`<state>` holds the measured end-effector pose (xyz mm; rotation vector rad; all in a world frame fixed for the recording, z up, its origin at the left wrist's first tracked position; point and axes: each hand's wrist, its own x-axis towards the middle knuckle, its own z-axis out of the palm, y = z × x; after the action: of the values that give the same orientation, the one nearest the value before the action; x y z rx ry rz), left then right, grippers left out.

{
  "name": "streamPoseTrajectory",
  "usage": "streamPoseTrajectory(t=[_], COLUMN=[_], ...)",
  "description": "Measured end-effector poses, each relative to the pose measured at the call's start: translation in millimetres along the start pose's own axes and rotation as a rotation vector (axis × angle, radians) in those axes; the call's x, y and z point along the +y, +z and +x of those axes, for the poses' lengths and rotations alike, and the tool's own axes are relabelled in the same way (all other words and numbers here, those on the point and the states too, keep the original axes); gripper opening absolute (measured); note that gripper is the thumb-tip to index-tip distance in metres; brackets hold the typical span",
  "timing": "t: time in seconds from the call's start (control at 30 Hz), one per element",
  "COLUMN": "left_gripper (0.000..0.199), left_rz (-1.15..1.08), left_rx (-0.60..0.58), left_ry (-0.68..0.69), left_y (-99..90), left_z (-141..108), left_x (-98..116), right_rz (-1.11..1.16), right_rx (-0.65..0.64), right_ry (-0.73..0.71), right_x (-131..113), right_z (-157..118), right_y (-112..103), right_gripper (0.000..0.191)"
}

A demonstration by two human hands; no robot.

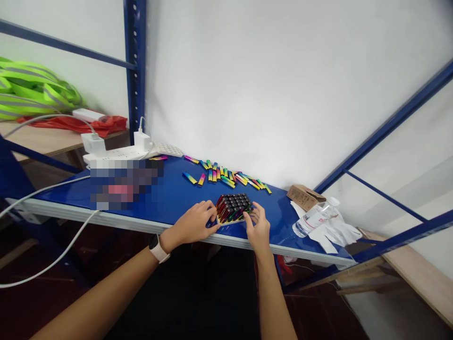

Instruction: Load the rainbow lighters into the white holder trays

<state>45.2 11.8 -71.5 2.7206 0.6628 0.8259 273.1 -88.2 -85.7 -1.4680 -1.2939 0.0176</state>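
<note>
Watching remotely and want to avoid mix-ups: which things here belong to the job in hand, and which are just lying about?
Job: left hand, right hand, packed block of rainbow sticks, loose rainbow sticks.
Lying about: cardboard box, plastic water bottle, power strip, hi-vis vest.

Vapes [226,177] behind tray [231,208], bottle [314,218] right, power strip [113,153] left

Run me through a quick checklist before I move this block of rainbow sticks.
Left hand and right hand both touching the block of rainbow sticks: ok.
Sticks in the block packed together, none fallen out: ok.
Loose sticks apart from the block: ok.
Water bottle apart from the right hand: ok.
Block set well back from the front edge of the blue shelf: not ok.
Block firmly held: cannot tell.
</note>
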Motion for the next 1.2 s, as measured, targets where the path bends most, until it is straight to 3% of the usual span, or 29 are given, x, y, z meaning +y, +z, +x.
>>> streamPoseTrajectory(t=[0.23, 0.3, 0.43, 0.63, 0.8, 1.0, 1.1, 1.2], left_gripper=[0.023, 0.023, 0.024, 0.023, 0.022, 0.022, 0.022, 0.022], left_rz=[0.004, 0.005, 0.006, -0.003, -0.018, -0.022, -0.033, -0.034], left_rx=[-0.019, -0.012, -0.019, -0.033, -0.049, -0.052, -0.048, -0.052], left_ry=[0.004, 0.014, 0.01, -0.021, -0.057, -0.056, -0.05, -0.052], left_y=[1.1, 1.2, -0.4, -2.8, -5.5, -5.2, -4.9, -5.0], left_z=[2, 3, 4, 2, 2, 0, 0, 0], left_x=[-3, -4, -3, 1, 5, 6, 6, 6], right_rz=[-0.232, -0.254, -0.366, -0.493, -0.501, -0.364, -0.201, 0.016], right_rx=[-0.084, -0.044, 0.034, -0.129, -0.189, -0.205, -0.194, -0.102], right_ry=[-0.21, -0.175, 0.012, 0.092, 0.158, 0.285, 0.346, 0.382], right_x=[-15, -10, 26, 90, 111, 118, 111, 93], right_z=[4, 13, 58, 141, 171, 168, 140, 95], right_y=[-12, -17, -22, 1, 22, 9, -10, -25], right_gripper=[0.029, 0.03, 0.038, 0.036, 0.03, 0.007, 0.014, 0.031])
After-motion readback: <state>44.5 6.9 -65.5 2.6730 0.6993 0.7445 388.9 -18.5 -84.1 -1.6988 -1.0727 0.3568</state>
